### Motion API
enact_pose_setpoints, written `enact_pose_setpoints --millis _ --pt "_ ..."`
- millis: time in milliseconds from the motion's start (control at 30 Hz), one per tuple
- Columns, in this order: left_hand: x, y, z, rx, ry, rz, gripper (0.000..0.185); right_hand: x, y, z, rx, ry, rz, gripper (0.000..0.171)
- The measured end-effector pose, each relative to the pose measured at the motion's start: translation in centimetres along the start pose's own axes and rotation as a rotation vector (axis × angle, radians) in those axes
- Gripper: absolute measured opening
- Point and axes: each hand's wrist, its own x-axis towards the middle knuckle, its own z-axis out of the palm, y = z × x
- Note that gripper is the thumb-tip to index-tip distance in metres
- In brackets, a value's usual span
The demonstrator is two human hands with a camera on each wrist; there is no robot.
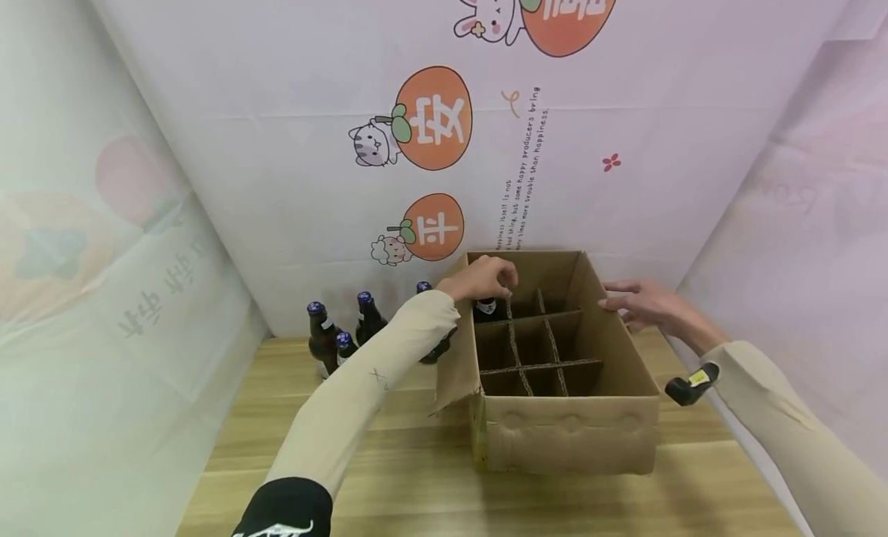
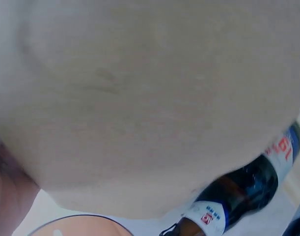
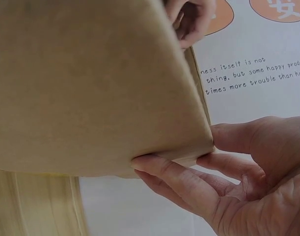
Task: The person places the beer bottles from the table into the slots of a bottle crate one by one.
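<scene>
Head view, centre of frame: an open cardboard box (image 1: 569, 421) with a cardboard divider grid (image 1: 534, 352) stands on a wooden table (image 1: 388, 475). The left hand (image 1: 486, 279) is over the box's far-left compartment, at the upper left of the grid, fingers curled downward and closed round the top of a dark bottle (image 1: 486, 309). The bottle stands upright inside that compartment, directly below the fingertips; only its neck and label show under the hand.

The right hand (image 1: 641, 306) lies against the outside of the box's right wall, near the far corner. Right wrist view: its fingers (image 3: 184, 184) are straight and slightly spread, pressed flat on the cardboard, with the thumb on the edge of the wall; they grip nothing.

Left of the box, centre-left of the head view, further dark bottles with blue caps (image 1: 340, 333) stand upright on the table, just beside the left sleeve (image 1: 361, 391). The left wrist view is mostly filled by sleeve fabric, with one labelled bottle visible at the lower right.
</scene>
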Motion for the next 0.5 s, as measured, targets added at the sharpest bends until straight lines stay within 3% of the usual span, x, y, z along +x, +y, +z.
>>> enact_pose_setpoints --millis 200,367,500 --pt "-0.2 0.1 -0.3 -0.141 0.043 0.029 0.028 -0.2 0.0 -0.2 -0.010 0.006 0.001 0.075" --pt "-0.6 0.0 -0.7 -0.223 0.132 0.058 0.031 -0.2 0.2 -0.4 -0.015 0.007 0.006 0.074" --pt "-1.2 -0.2 -1.4 -0.370 0.157 0.084 0.029 0.0 0.2 -0.2 -0.017 0.009 -0.001 0.073"
